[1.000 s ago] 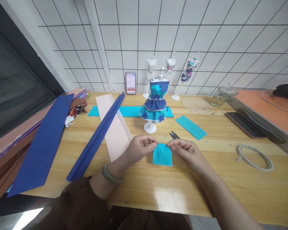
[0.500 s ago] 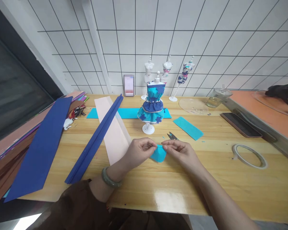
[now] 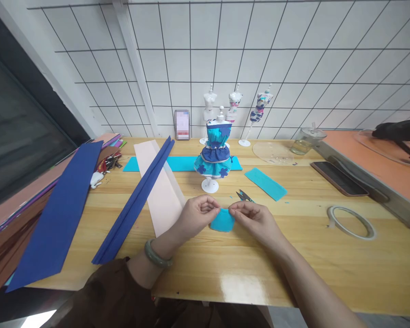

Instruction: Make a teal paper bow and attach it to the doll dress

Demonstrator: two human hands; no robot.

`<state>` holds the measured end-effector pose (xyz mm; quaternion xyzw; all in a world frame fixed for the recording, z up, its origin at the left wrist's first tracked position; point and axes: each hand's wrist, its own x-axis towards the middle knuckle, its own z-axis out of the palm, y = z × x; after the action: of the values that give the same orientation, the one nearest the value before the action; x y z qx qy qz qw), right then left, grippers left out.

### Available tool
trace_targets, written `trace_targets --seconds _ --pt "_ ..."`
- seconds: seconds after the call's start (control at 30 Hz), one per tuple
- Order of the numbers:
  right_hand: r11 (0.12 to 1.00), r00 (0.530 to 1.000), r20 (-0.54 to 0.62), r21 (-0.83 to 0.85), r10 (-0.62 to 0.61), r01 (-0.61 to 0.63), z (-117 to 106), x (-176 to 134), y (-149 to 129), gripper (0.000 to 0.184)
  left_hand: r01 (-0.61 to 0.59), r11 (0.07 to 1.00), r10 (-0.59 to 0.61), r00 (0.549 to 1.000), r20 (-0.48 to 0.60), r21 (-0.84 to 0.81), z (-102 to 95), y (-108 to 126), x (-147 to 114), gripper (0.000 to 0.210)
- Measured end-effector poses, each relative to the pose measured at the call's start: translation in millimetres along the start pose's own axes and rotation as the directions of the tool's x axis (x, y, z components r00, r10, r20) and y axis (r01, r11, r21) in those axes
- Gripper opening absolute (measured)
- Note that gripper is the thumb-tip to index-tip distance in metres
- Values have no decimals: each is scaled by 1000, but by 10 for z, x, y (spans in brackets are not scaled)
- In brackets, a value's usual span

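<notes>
A small turquoise piece of crepe paper [image 3: 222, 221] hangs between my hands, low over the table. My left hand [image 3: 198, 215] pinches its upper left corner between thumb and fingers. The upper right corner is gripped the same way by my right hand [image 3: 252, 216]. Just beyond my right hand lie dark-bladed scissors [image 3: 244, 196], their handles hidden by that hand. Behind the piece stands a small dress form [image 3: 219, 119] on a white base, wearing a ruffled blue and turquoise dress [image 3: 212, 166].
Strips of turquoise [image 3: 266, 184], pink [image 3: 164, 200] and navy paper [image 3: 133, 200] lie around. A tape roll [image 3: 374, 233], a dark phone [image 3: 338, 177] and a lidded glass cup [image 3: 302, 145] are at right. More dress forms [image 3: 258, 109] and an upright phone [image 3: 182, 125] stand by the tiled wall.
My fingers have moved slightly apart along the top edge of the turquoise piece, which now hangs flatter and more square. The whole view has shifted slightly.
</notes>
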<state>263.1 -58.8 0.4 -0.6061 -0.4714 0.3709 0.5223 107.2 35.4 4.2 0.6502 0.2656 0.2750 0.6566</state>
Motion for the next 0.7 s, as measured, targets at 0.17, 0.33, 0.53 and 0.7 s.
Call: trace_targets --seconds 0.17,0.33,0.53,0.7 --pt "1000 1000 -1 -4 18 -18 27 6 -31 30 -3 1000 3 1000 -10 -2 -1 -32 7 17" --pt "999 1000 30 -37 6 -5 24 19 -3 28 -2 1000 2 1000 -6 13 4 -37 1 20" --pt "997 999 39 -73 14 -11 7 2 -2 25 25 1000 -25 1000 15 17 -5 -45 10 25" --pt "995 997 72 -97 1 6 21 0 4 23 44 999 -44 998 33 16 10 -6 3 31"
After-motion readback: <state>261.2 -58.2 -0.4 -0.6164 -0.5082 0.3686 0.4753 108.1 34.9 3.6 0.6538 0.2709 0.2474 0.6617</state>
